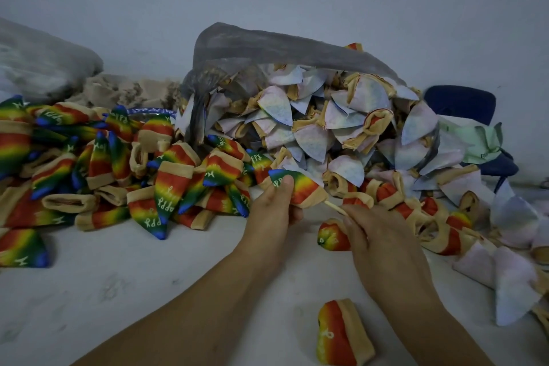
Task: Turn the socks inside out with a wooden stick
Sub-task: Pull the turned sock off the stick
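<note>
I judge the sock [297,187] turned: left hand [271,214] grips it, right hand [383,244] pinches the wooden stick [334,207] in its cuff, withdrawal next.

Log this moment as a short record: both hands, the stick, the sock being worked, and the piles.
left hand: grips the rainbow sock
right hand: pinches the wooden stick
stick position: far end inside the sock's beige cuff
turned pile: rainbow socks, left on the table
unturned pile: pale socks spilling from the grey mesh bag
</note>
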Motion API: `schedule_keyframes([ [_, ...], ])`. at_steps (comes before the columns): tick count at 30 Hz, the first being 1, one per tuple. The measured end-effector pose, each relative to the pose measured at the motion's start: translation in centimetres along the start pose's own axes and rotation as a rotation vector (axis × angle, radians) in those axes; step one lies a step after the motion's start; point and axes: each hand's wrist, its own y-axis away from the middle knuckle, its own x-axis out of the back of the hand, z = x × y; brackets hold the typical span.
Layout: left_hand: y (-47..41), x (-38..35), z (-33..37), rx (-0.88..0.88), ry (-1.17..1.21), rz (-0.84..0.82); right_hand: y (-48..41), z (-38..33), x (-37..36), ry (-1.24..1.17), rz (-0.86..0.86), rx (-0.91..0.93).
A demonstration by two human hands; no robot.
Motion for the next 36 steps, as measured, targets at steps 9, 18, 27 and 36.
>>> schedule_keyframes([
  [9,-0.1,0.3,0.0,-0.091,-0.128,-0.033,0.4,-0.2,0.1,-0.052,-0.152,-0.073],
  [18,-0.5,1.1,0.1,0.026,0.126,0.007,0.3,0.3,0.4,-0.043,-0.184,-0.057],
  [27,-0.1,0.5,0.1,0.008,0.095,-0.106,0.1,0.5,0.7,0.006,-0.142,-0.032],
  [36,0.4,0.0,0.3,0.015,0.132,-0.109,0.4,-0.1,-0.3,-0.186,-0.152,-0.145],
])
